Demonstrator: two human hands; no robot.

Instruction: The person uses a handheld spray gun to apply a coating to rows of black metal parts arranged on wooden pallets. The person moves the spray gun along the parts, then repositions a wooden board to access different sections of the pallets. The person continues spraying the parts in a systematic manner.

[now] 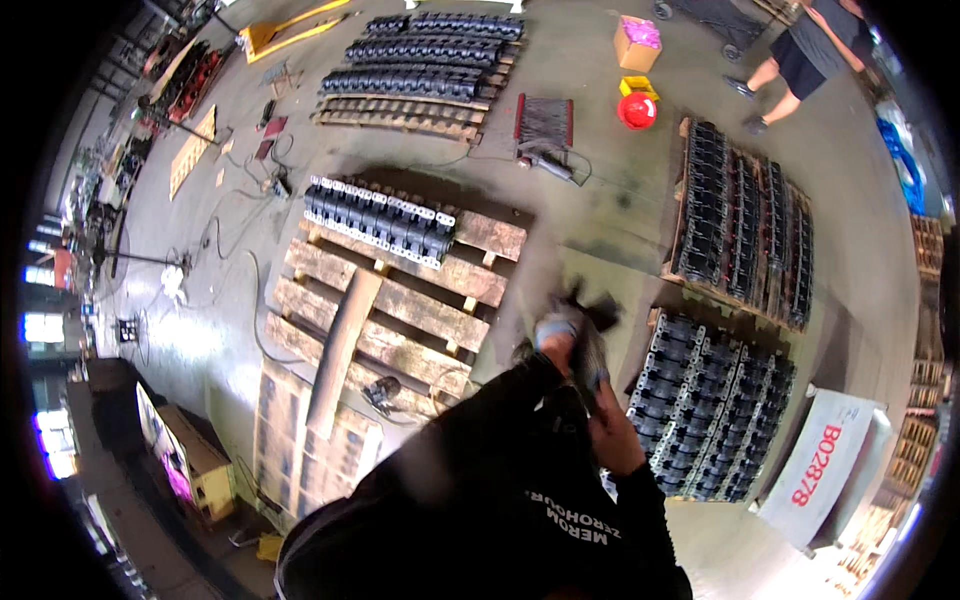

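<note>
My left hand [562, 335] is in front of my body, with a pale grey glove cuff above the bare wrist; its dark fingertips are smeared by motion. Close beside it, my bare right hand [615, 437] is closed at the lower end of a grey cloth piece that looks like a glove [593, 362]. The two hands nearly touch, and what lies between them is blurred. Left of them, a long black ribbed metal part [380, 222] with pale flanges lies on a wooden pallet [420, 300].
A loose plank [340, 350] and a power tool [381, 392] lie across the pallet's near side. Stacked black parts [705, 405] stand close on my right, more [745, 225] beyond. Ahead are a red bowl [637, 111] and a carton [637, 45]. A person [815, 50] stands far right.
</note>
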